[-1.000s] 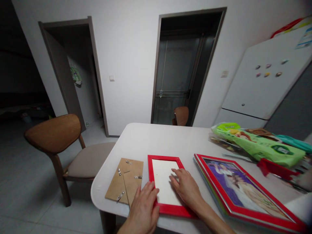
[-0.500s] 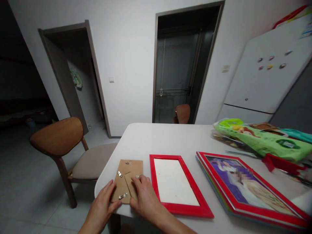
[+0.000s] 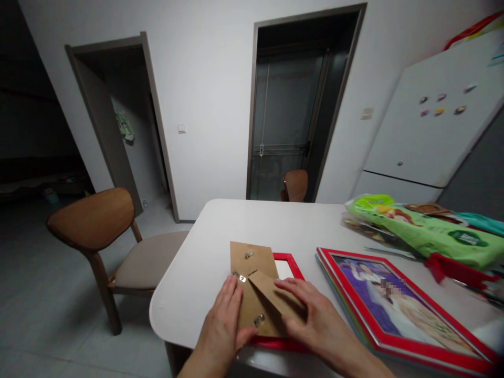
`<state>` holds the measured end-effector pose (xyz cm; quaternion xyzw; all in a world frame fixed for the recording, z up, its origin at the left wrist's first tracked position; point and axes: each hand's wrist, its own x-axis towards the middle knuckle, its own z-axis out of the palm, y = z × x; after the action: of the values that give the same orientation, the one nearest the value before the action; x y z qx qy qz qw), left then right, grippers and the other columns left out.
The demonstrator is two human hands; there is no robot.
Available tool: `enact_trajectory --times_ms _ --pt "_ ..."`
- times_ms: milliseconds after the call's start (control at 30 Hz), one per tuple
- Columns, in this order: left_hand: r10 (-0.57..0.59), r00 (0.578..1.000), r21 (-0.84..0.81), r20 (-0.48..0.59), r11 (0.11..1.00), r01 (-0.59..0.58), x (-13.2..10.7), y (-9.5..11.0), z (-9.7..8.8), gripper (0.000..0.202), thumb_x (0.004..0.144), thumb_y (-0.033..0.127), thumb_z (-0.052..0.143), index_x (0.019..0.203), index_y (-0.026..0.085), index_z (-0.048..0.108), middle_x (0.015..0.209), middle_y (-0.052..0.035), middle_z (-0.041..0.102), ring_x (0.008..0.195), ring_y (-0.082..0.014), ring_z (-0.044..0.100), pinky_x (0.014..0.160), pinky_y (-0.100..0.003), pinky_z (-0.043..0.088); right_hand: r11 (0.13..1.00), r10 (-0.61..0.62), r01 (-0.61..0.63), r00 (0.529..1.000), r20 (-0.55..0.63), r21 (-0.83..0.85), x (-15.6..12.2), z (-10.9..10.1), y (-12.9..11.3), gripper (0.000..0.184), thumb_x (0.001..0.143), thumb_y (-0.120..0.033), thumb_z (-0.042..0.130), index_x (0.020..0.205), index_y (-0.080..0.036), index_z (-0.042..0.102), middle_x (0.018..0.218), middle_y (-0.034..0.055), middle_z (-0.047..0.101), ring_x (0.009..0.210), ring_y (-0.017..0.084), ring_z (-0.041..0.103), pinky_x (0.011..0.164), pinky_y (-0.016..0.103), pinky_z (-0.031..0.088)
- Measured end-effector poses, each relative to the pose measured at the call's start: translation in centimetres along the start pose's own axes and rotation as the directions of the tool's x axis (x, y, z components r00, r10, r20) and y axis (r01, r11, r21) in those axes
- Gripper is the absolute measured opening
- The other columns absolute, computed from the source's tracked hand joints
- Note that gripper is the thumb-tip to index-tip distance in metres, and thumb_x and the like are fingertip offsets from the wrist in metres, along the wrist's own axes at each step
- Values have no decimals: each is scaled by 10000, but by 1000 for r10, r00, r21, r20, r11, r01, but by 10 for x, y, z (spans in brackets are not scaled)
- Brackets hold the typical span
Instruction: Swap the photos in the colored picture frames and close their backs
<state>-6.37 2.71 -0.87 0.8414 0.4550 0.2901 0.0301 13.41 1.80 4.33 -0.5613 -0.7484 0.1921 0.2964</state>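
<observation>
A brown picture frame backing board [image 3: 252,257] with metal clips and a partly raised stand flap is over the red picture frame [image 3: 289,258]. It covers most of the frame; some red rim and a strip of the white inside show past the board. My left hand [image 3: 224,317] grips the board's left edge, thumb on its face near the lower clip. At the right side, my right hand [image 3: 315,310] has its fingers closed on the board by the stand flap. Whether the board touches the frame all round I cannot tell.
Right of my hands lies a stack of framed pictures [image 3: 394,310], a red-rimmed photo on top. Behind it are a green package [image 3: 441,231] and a red object [image 3: 457,273] on the white table [image 3: 189,294]. A wooden chair [image 3: 94,220] stands at the left.
Both hands have carried the backing board rightward from the bare table to over the red frame. Its stand flap now stands further out.
</observation>
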Motion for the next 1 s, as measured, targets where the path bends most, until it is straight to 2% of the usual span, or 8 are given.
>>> enact_trajectory --times_ms 167,267,400,500,667,767,867,1000 --pt "-139 954 -107 265 979 172 25 26 23 652 600 206 661 1170 41 391 1282 -218 324 1182 -277 306 970 -415 291 991 52 -51 999 6 -123 0 -4 44 445 587 -210 475 1023 -162 554 1065 92 541 1007 218 468 912 358 331" --pt "-177 927 -87 332 972 217 30 29 27 586 621 247 642 1139 63 439 1265 -187 373 1175 -283 317 978 -444 249 986 54 -49 998 25 -158 -1 5 59 435 592 -203 467 1012 -147 567 1044 98 554 988 220 477 902 355 337" --pt "-170 923 -57 346 978 202 30 27 29 414 694 255 561 1083 133 492 1227 -118 444 1183 -260 306 974 -460 223 977 6 0 1000 24 -211 -4 18 68 390 600 -177 457 962 -132 595 1046 112 543 984 213 468 887 332 343" --pt "-173 922 -45 345 979 201 28 28 28 319 728 222 509 1039 154 519 1214 -103 459 1178 -247 315 976 -452 208 966 -42 46 999 18 -254 -5 23 70 353 623 -182 464 944 -144 605 1048 113 540 975 214 466 868 336 348" --pt "-87 940 -141 329 980 140 15 32 30 409 655 365 605 1006 176 513 1247 -100 423 1164 -252 335 987 -463 169 961 -83 85 996 22 -262 -2 22 74 283 710 -229 441 931 -189 613 1026 91 552 946 203 476 830 334 363" --pt "-63 950 -170 305 978 119 8 30 31 351 626 332 636 926 182 530 1244 -88 429 1152 -234 353 994 -446 163 958 -54 45 998 -27 -285 8 20 77 309 769 -224 366 962 -165 601 972 99 557 907 193 481 823 315 365" --pt "-54 946 -193 318 974 120 7 26 29 356 643 309 617 956 170 521 1229 -87 447 1146 -225 364 997 -435 168 928 -1 -30 996 -84 -370 21 21 82 332 776 -211 344 984 -136 592 955 118 535 876 201 478 804 317 367" --pt "-52 941 -200 336 972 125 7 23 26 385 650 308 601 997 171 508 1235 -78 442 1156 -219 349 1004 -427 155 918 5 -23 999 -47 -396 27 25 86 324 771 -190 336 944 -158 609 910 95 509 838 182 480 786 297 369"
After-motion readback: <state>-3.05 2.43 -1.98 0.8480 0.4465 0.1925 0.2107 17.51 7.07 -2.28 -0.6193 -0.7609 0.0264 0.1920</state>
